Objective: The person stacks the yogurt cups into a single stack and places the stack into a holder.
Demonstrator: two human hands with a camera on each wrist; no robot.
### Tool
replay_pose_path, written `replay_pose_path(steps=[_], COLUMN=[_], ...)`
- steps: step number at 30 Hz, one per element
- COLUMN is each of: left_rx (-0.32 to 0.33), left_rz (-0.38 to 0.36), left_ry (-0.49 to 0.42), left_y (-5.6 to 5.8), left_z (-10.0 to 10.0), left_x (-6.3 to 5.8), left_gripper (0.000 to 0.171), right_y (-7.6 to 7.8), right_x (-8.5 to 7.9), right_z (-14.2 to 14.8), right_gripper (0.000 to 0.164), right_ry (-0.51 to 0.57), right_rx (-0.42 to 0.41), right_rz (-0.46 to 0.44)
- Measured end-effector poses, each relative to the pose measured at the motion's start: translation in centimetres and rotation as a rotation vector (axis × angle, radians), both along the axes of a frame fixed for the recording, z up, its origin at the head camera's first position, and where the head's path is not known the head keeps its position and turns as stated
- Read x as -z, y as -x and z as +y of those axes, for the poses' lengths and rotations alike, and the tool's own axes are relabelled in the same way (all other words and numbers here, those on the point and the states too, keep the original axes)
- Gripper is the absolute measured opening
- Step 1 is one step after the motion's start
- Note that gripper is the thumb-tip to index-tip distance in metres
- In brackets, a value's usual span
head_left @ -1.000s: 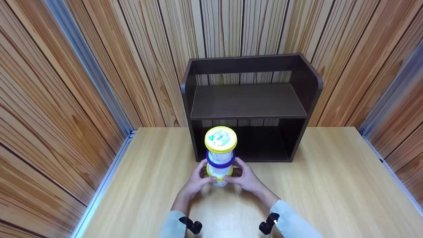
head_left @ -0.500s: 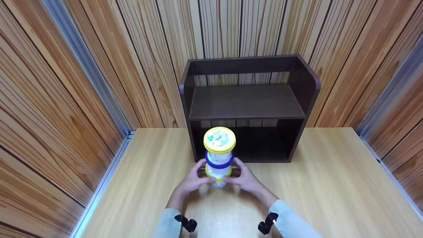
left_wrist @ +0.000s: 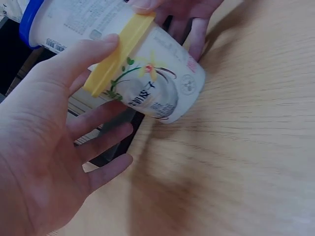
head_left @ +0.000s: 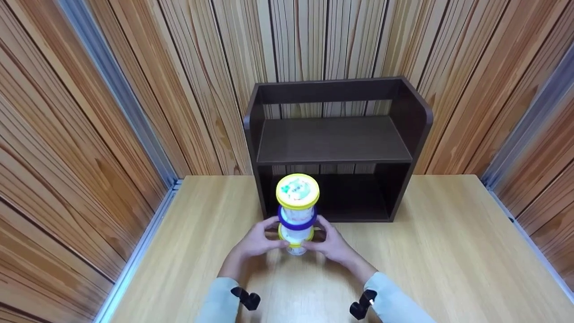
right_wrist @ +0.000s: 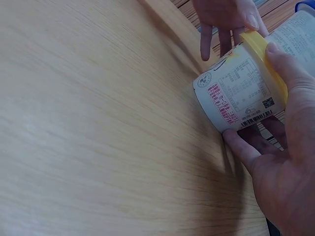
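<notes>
Three white printed tubs stand stacked in front of the shelf in the head view. The top tub (head_left: 297, 192) has a yellow lid with a green picture, and the middle tub (head_left: 296, 226) a purple-blue lid. The bottom tub (left_wrist: 152, 88), with a yellow lid and flower print, is between both hands. My left hand (head_left: 258, 241) grips it from the left, thumb on the lid's rim. From the other side my right hand (head_left: 332, 244) grips the same tub, its thumb likewise on the lid. Some fingertips are hidden behind the tub.
Just behind the stack stands a dark brown two-tier shelf (head_left: 334, 139), against a wood-panelled wall (head_left: 300, 40). The light wooden table (head_left: 448, 260) extends to both sides. Metal rails (head_left: 134, 251) run along its side edges.
My left wrist and forearm have swung slightly outward to the left. Both hands keep their hold and the stack stays nearly in place; the head view has shifted a little.
</notes>
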State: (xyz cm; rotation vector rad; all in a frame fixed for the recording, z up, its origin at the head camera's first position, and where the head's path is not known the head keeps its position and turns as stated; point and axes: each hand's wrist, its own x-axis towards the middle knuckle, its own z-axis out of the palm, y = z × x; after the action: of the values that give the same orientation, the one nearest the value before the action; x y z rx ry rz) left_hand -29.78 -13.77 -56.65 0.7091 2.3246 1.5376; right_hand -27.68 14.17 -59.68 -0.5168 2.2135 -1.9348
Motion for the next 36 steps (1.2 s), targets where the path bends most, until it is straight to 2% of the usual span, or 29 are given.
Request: replay_pose_path(steps=[4,9,18,29,36], left_rx=[-0.038,-0.098,-0.192,-0.318,-0.359], left_rz=[-0.001,0.038,0.113,0.294,0.448], left_ry=[-0.010,-0.013,0.003,-0.047,-0.107], left_y=[0.1,0.1,0.2,-0.1,-0.4], left_z=[-0.5,-1.3,-2.7,-3.1,-2.8], left_x=[-0.7,-1.9,-4.7,-9.0,-10.9], left_gripper=[0.072,0.070,0.067,0.052,0.048], right_y=[-0.1,-0.1,-0.1,0.1,0.0], right_x=[-0.1,-0.1,0.0,0.0,0.0], right_z=[-0.1,0.1,0.1,0.0,0.0], right_gripper=[0.080,0.079,0.082,0.078,0.077], right_ry=[0.002,0.009,0.027,0.040,0.038], right_rx=[0.004,0.004,-0.008,-0.018,-0.022], right_rz=[-0.004,0.013,0.004,0.004,0.004])
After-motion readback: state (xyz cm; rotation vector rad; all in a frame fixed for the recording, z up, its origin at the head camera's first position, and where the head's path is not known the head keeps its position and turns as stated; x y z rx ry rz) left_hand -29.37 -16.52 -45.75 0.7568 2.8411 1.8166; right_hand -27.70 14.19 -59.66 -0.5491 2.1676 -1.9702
